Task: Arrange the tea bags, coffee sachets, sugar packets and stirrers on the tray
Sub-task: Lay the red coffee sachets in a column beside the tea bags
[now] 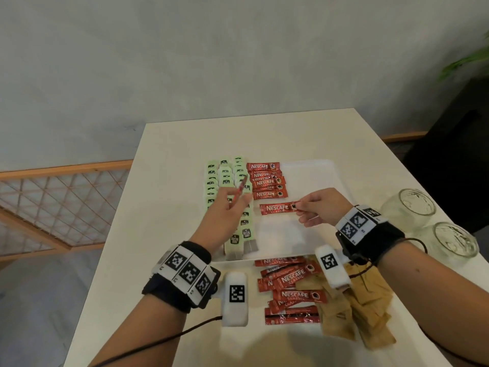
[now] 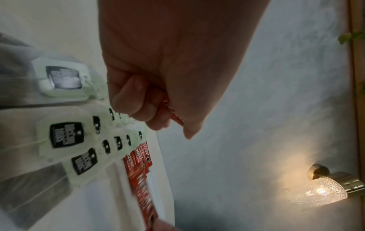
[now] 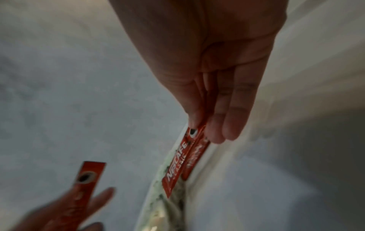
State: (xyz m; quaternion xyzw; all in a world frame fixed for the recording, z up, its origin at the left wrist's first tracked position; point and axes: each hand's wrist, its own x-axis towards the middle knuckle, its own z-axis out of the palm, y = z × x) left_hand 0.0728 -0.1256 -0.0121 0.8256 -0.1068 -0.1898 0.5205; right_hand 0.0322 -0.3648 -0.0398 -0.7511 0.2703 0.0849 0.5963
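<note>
Two sachets are in the air at once, and that is where trouble could start. The right hand (image 1: 321, 207) pinches one red sachet (image 1: 277, 208) by its right end, thumb over fingers, holding it level just above the tray (image 1: 312, 170) near the stacked coffee row (image 1: 266, 181); the right wrist view suggests a second sachet may lie under it, though I cannot tell for sure. The left hand (image 1: 230, 205) grips another sachet (image 1: 242, 185), fingers curled round its lower end, so it stands tilted over the tea bags (image 1: 225, 178). Held by one end only, either sachet could sag or twist and land crooked, or its free end could brush the coffee row and skew it. The left hand hovers right above the tea bags, so a low pass could drag their tags out of line. Open room lies on the right half of the tray, bare and white, and below the coffee row. More sachets (image 1: 288, 287) and brown sugar packets (image 1: 362, 308) lie piled on the surface just near the tray's near edge, close under the right wrist, where the band could sweep them. Two glasses (image 1: 412, 207) stand at the right edge of the surface, a hazard for the right elbow. No stirrers show.
</note>
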